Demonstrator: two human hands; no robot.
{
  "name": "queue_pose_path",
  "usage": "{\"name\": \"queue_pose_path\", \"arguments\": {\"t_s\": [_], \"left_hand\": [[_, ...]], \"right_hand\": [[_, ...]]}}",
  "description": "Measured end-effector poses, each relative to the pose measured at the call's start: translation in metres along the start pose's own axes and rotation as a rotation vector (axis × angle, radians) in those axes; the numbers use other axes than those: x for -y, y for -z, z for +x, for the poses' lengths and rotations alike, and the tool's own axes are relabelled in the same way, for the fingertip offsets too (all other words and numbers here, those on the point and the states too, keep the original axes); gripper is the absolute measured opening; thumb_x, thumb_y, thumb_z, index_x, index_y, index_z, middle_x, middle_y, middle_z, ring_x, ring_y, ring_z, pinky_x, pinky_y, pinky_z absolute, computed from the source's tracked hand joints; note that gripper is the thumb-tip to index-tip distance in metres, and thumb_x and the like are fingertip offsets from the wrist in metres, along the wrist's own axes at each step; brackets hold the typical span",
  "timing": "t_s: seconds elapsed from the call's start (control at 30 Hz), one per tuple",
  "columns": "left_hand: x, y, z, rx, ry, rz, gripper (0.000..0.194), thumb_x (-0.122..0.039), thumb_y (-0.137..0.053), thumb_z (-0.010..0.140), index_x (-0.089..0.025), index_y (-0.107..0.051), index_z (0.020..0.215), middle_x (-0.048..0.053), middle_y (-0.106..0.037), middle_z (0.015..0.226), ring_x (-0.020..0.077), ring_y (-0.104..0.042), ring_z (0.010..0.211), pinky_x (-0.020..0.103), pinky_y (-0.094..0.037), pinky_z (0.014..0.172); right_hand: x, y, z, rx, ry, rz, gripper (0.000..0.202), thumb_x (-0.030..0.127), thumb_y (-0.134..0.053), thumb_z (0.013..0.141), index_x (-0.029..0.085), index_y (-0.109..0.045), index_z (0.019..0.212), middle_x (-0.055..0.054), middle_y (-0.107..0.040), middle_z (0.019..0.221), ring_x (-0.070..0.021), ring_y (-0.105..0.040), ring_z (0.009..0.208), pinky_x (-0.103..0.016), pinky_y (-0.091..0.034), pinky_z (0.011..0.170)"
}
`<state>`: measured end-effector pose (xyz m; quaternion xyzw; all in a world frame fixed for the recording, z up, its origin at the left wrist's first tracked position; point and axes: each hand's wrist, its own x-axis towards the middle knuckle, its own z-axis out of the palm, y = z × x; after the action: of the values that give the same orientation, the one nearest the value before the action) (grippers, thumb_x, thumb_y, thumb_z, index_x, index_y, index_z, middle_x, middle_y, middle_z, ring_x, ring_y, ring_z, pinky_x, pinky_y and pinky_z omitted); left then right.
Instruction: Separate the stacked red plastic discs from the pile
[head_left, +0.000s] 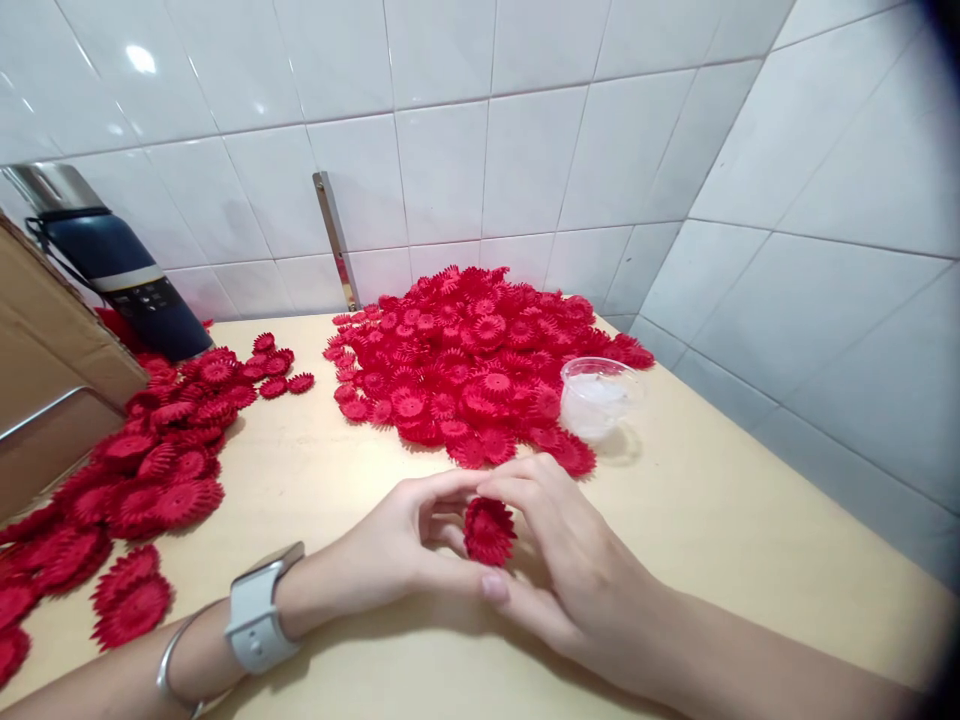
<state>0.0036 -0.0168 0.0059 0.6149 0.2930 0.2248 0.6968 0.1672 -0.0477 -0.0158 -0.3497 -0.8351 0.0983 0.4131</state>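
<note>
A red fringed flower piece (490, 532) is held between both hands above the table, near the bottom centre. My left hand (424, 545) curls around its left side, with the thumb below it. From the right, my right hand (562, 560) closes on the same piece, its fingers above and thumb below, touching the left hand. Just beyond the hands lies a large pile of similar red flower pieces (487, 385). A clear plastic cup (596, 400) with whitish contents stands against the pile's right side.
More red flower pieces (172, 460) spread along the left of the pale table (720, 540). A dark blue bottle (124, 260) leans in view behind a cardboard box (52, 350). A narrow metal strip (334, 240) rests against the tiled wall (442, 160).
</note>
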Motion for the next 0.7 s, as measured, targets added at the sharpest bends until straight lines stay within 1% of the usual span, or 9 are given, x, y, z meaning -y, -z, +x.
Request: {"name": "queue_pose_path", "arguments": {"t_s": [0.07,0.2,0.27,0.4,0.5,0.53,0.6,0.67,0.7], "left_hand": [[-0.0008,0.002,-0.0006,0.039,0.008,-0.031,0.053,-0.017,-0.07,0.062,-0.02,-0.053,0.112,0.003,-0.058,0.094,0.017,-0.052,0.086,0.03,-0.04,0.079],[-0.0036,0.0045,-0.0015,0.112,0.011,-0.035,0.032,-0.032,-0.054,0.076,-0.012,-0.061,0.101,0.008,-0.061,0.089,0.0207,-0.054,0.086,0.036,-0.04,0.083],[-0.0043,0.0054,-0.0018,0.113,-0.001,-0.04,0.032,-0.035,-0.052,0.078,-0.011,-0.063,0.096,0.01,-0.063,0.089,0.0209,-0.055,0.084,0.035,-0.041,0.081],[-0.0038,0.0063,-0.0025,0.075,0.036,-0.08,0.028,-0.031,-0.058,0.073,-0.012,-0.064,0.092,0.009,-0.065,0.087,0.0184,-0.057,0.08,0.03,-0.042,0.077],[-0.0032,0.0058,-0.0025,0.045,0.082,-0.102,0.022,-0.027,-0.062,0.07,-0.012,-0.065,0.087,0.007,-0.066,0.083,0.0165,-0.058,0.077,0.028,-0.043,0.074],[-0.0028,0.0054,-0.0025,0.032,0.098,-0.092,0.02,-0.025,-0.062,0.07,-0.012,-0.066,0.085,0.007,-0.066,0.081,0.0159,-0.058,0.074,0.027,-0.043,0.072],[-0.0018,0.0045,-0.0026,0.009,0.128,-0.063,0.018,-0.024,-0.062,0.071,-0.011,-0.066,0.081,0.006,-0.066,0.076,0.0144,-0.057,0.069,0.025,-0.043,0.068],[-0.0006,0.0035,-0.0033,-0.017,0.138,-0.029,0.018,-0.025,-0.06,0.072,-0.009,-0.067,0.077,0.006,-0.065,0.072,0.0131,-0.056,0.066,0.023,-0.042,0.065],[0.0,0.0029,-0.0038,-0.031,0.135,-0.015,0.018,-0.025,-0.059,0.073,-0.009,-0.067,0.075,0.006,-0.064,0.071,0.0128,-0.055,0.065,0.023,-0.042,0.064]], "right_hand": [[-0.0009,0.0003,-0.0001,-0.069,0.015,0.016,0.033,0.009,-0.052,0.071,0.015,-0.043,0.102,-0.008,-0.05,0.086,-0.0211,-0.045,0.078,-0.036,-0.041,0.066],[-0.0017,0.0011,0.0008,-0.201,0.039,0.054,0.032,0.007,-0.05,0.073,0.018,-0.041,0.102,-0.007,-0.051,0.085,-0.0201,-0.046,0.078,-0.035,-0.042,0.066],[-0.0018,0.0008,0.0009,-0.189,0.047,0.078,0.032,0.006,-0.049,0.073,0.018,-0.041,0.102,-0.007,-0.052,0.084,-0.0199,-0.047,0.078,-0.035,-0.043,0.065],[-0.0013,-0.0012,0.0006,-0.144,0.087,0.105,0.034,0.005,-0.05,0.072,0.017,-0.041,0.102,-0.007,-0.052,0.084,-0.0194,-0.048,0.079,-0.035,-0.043,0.066],[-0.0001,-0.0019,0.0023,-0.171,0.06,0.056,0.038,0.015,-0.057,0.069,0.016,-0.04,0.103,-0.007,-0.052,0.083,-0.0196,-0.048,0.075,-0.034,-0.043,0.063],[0.0003,-0.0017,0.0033,-0.159,0.045,0.02,0.036,0.019,-0.057,0.068,0.015,-0.042,0.1,-0.007,-0.052,0.08,-0.0194,-0.047,0.071,-0.033,-0.042,0.06],[0.0005,-0.0007,0.0056,-0.089,0.042,-0.077,0.023,0.024,-0.055,0.067,0.014,-0.048,0.088,-0.005,-0.051,0.07,-0.0182,-0.044,0.062,-0.031,-0.038,0.054],[0.0003,0.0005,0.0075,-0.035,0.085,-0.185,0.011,0.026,-0.052,0.068,0.015,-0.05,0.073,-0.003,-0.048,0.06,-0.0172,-0.04,0.056,-0.03,-0.034,0.05],[0.0002,0.0009,0.008,-0.035,0.116,-0.23,0.011,0.026,-0.051,0.069,0.015,-0.049,0.069,-0.003,-0.047,0.057,-0.0169,-0.038,0.055,-0.03,-0.033,0.049]]}}
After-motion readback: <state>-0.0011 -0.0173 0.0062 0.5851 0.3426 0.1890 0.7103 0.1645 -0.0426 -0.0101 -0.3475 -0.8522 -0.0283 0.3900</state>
